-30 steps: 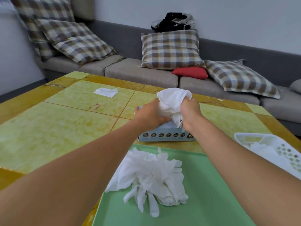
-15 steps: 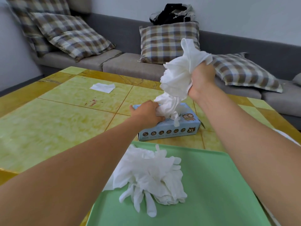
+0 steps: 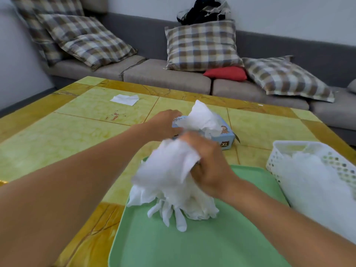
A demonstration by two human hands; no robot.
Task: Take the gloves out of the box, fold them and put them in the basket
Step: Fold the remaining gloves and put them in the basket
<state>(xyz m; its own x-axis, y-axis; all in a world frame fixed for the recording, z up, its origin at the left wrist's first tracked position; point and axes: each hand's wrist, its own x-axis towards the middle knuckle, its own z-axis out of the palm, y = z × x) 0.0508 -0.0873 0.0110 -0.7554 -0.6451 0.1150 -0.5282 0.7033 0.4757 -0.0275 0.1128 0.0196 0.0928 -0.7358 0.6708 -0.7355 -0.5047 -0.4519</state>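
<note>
A light blue glove box [image 3: 226, 134] marked XL lies on the table, with white gloves [image 3: 202, 117] sticking up out of its opening. My left hand [image 3: 165, 123] rests on the box's left end. My right hand [image 3: 208, 162] grips a bunch of white gloves [image 3: 169, 164] just above the pile of gloves [image 3: 183, 205] on the green tray [image 3: 212, 243]. A white perforated basket [image 3: 277, 157] with gloves inside stands at the right.
A white tissue [image 3: 125, 99] lies on the far left of the yellow-green table [image 3: 57, 135]. A grey sofa [image 3: 167, 78] with checked cushions and a red cushion [image 3: 225, 74] runs behind the table.
My right hand has pulled a bunch of gloves up out of the box, then brought it down over the pile on the tray. My left hand stays on the box.
</note>
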